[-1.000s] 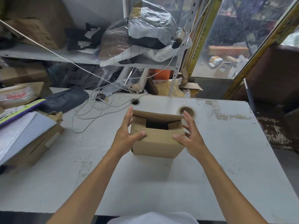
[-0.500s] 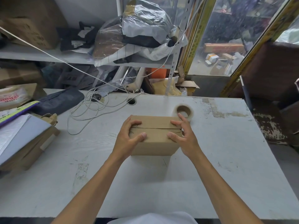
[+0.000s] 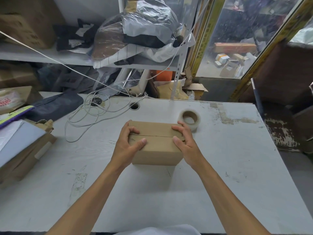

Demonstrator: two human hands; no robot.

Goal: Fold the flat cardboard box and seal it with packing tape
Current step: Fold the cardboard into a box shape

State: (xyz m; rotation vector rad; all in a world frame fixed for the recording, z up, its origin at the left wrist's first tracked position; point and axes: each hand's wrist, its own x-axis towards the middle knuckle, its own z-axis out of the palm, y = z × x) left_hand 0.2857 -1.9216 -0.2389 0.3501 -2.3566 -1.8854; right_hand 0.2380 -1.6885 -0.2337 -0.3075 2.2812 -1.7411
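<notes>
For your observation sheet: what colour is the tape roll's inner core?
Brown, like cardboard; the tape roll shows best in the head view.

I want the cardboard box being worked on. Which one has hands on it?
The small cardboard box mid-table, flaps closed, gripped by both hands; the others sit on shelves.

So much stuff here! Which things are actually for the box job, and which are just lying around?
For the job:
cardboard box, flaps closed
left hand and right hand, holding it
tape roll, behind the box

Lying about:
white cable
dark pouch
paper stack
plastic bags on the shelf
</notes>
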